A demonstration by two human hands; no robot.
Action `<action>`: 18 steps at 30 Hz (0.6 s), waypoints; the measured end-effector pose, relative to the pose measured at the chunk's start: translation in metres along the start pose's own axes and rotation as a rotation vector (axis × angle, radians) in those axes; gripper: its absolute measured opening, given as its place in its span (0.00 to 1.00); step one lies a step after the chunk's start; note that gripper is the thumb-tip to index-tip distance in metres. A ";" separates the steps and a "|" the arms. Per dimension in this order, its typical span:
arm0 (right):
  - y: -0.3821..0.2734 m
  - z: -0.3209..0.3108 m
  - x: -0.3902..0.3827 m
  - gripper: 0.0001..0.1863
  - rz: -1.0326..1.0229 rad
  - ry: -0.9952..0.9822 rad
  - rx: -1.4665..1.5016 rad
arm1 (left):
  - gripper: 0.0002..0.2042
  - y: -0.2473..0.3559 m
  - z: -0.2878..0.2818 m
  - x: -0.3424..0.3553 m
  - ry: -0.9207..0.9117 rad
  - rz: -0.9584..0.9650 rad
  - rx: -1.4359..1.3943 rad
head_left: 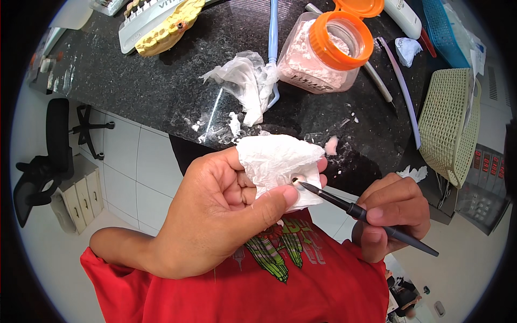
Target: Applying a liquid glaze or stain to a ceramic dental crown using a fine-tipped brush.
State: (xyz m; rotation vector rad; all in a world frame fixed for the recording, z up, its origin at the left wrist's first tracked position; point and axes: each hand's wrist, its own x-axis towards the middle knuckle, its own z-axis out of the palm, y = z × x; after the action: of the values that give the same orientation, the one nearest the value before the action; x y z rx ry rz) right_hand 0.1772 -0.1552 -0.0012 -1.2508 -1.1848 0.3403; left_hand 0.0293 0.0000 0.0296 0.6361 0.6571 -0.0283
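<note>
My left hand [218, 210] is closed on a folded white tissue [277, 156], the thumb pressing its lower edge and fingertips showing behind it. Against the tissue by the thumb tip lies a small whitish piece [299, 177] with a dark spot; its shape is partly hidden. My right hand [396, 212] pinches a slim black brush [336, 200] between thumb and fingers. The brush's pale tip points left and meets the small piece, though bristles are too small to make out. Both hands are in front of the dark counter's near edge, above the lap.
On the speckled black counter [156, 97] stands a jar of pink powder [312, 75] with an open orange lid. Around it lie crumpled tissue [245, 81], a blue-handled tool [273, 32], a yellow dental model [167, 32] and white scraps. A woven basket [444, 124] stands right.
</note>
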 end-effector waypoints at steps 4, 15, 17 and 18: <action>0.001 0.000 -0.001 0.11 -0.019 0.023 0.001 | 0.21 0.000 0.000 0.000 -0.002 0.000 0.021; 0.001 0.001 0.000 0.09 -0.002 0.044 0.003 | 0.21 -0.002 -0.002 0.001 -0.012 0.015 0.014; 0.001 0.001 0.000 0.09 -0.001 0.049 0.012 | 0.21 -0.002 -0.002 0.001 -0.008 0.014 0.032; 0.001 0.001 0.000 0.09 0.001 0.054 0.021 | 0.21 -0.002 -0.002 0.001 -0.008 0.013 0.031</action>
State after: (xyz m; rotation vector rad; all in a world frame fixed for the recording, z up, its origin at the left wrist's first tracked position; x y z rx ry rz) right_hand 0.1768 -0.1544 -0.0027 -1.2349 -1.1316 0.3170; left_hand 0.0286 -0.0001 0.0273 0.6703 0.6454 -0.0289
